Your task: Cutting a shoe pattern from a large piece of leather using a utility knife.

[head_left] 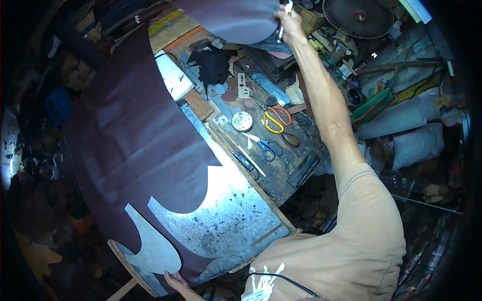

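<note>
A large sheet of dark maroon leather (135, 120) covers the left side of the worktable, its right edge cut in curves. At the near end, a pale grey curved template (155, 248) lies partly over it. My left hand (175, 280) grips the template's rounded lower edge, the fingertips close together. At the far side, my stretched-out right hand (291, 25) is closed round a slim silver-and-white pen-like tool (280, 34). It is beside the rim of a rounded dark leather piece (236, 22); whether the fingers also hold that piece is hard to make out.
A shiny metal sheet (236, 215) forms the near work surface. Beyond it, a wooden bench (306, 135) bears blue-handled scissors (270, 149), red-and-yellow-handled shears (276, 119), a round tin (242, 121) and black scraps (213, 65). A fan (359, 17) stands at the back right.
</note>
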Demonstrator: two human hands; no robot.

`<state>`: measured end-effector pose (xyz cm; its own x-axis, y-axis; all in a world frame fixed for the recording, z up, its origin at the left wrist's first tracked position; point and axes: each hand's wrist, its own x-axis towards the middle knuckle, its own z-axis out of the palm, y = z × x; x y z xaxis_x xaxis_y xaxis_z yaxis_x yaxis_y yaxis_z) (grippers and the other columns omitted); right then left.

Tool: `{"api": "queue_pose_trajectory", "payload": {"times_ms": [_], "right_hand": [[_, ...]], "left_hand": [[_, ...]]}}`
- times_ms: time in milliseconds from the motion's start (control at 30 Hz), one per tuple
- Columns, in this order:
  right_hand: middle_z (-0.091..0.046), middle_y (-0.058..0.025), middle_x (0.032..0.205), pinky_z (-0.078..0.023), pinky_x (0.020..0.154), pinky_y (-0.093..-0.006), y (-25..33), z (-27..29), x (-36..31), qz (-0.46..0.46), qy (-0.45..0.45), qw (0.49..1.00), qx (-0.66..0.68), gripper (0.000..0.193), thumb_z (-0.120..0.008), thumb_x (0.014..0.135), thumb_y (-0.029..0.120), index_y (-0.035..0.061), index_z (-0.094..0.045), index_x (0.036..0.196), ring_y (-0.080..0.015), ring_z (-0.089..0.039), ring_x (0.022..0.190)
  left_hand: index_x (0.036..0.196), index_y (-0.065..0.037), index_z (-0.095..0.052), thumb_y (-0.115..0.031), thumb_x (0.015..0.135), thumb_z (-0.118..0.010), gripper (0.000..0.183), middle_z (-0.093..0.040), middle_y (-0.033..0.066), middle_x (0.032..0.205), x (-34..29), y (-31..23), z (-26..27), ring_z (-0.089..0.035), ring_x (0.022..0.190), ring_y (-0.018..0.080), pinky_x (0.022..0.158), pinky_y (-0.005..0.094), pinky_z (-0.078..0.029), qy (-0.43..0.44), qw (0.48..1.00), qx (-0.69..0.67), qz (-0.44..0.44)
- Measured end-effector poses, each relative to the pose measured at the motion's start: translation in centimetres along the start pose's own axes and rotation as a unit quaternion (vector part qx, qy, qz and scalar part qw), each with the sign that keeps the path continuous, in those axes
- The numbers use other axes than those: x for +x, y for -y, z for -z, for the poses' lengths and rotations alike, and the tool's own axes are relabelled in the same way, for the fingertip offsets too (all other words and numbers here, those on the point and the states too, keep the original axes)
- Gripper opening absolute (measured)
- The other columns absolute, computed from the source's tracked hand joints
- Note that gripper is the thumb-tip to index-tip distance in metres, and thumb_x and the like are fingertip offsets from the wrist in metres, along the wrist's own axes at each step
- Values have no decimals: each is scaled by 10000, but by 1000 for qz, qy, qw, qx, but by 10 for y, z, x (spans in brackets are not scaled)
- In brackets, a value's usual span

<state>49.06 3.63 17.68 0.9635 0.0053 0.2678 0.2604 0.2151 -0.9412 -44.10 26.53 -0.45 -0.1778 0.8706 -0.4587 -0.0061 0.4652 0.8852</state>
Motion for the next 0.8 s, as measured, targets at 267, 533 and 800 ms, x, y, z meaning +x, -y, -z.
{"api": "queue_pose_trajectory", "payload": {"times_ms": [267, 533, 800], "right_hand": [[-646, -123, 753, -435, 356, -327, -87, 64, -16, -299, -79, 929, -202, 132, -617, 859, 57, 7, -613, 982, -203, -639, 511], [-609, -33, 681, -480, 527, -334, -67, 55, -89, -5, 21, 943, -333, 363, -646, 915, 300, 20, -652, 1146, -157, -579, 570], [-570, 45, 719, -354, 419, -206, -15, -20, -243, -132, 256, 936, -202, 347, -672, 910, 261, 69, -666, 1199, -24, -468, 506]], "left_hand": [[1318, 27, -483, -275, 957, -578, 480, -527, 200, 1314, -16, -4, -13, -518, 1217, 342, 1025, 435, -442, -63, 998, 13, 15], [1491, -85, -305, -102, 949, -588, 611, -373, 170, 1499, -24, -20, 3, -372, 1367, 353, 1144, 517, -305, 77, 991, -106, -13], [1423, -49, -363, -48, 965, -551, 495, -446, 164, 1416, -26, -106, -80, -459, 1298, 328, 1106, 518, -383, 153, 965, -184, -109]]}}
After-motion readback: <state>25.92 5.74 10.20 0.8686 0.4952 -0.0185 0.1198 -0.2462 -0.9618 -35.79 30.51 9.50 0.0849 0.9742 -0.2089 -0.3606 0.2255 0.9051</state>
